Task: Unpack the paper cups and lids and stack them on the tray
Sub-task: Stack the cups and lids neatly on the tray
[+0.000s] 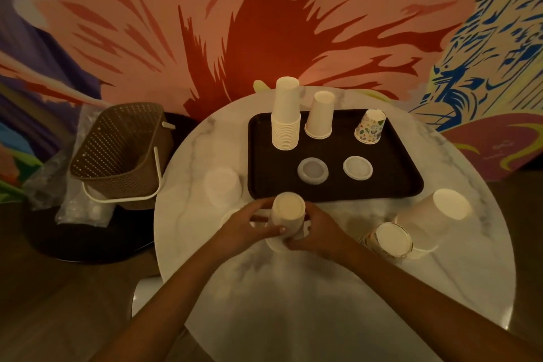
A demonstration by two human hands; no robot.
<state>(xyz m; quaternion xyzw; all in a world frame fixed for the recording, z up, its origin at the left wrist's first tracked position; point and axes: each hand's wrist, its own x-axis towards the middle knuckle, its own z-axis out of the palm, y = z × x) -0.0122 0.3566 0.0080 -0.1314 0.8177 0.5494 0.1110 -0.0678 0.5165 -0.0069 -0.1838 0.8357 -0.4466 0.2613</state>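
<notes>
A black tray (pixel 390 179) lies on the round marble table (pixel 293 288). On it stand a tall stack of upside-down white cups (pixel 285 114), a shorter white stack (pixel 319 116), a patterned cup (pixel 370 127) and two lids (pixel 312 170) (pixel 358 167). In front of the tray, my left hand (pixel 249 225) and my right hand (pixel 318 231) both grip an upside-down stack of white cups (pixel 288 214) from either side. A wrapped stack of lids (pixel 221 185) lies left of the tray.
At the table's right stand a large white cup stack (pixel 435 214) and a patterned cup stack (pixel 389 239). A brown woven basket (pixel 123 156) sits on a dark stool to the left, with crumpled plastic wrap (pixel 79 209) beside it. A painted wall rises behind.
</notes>
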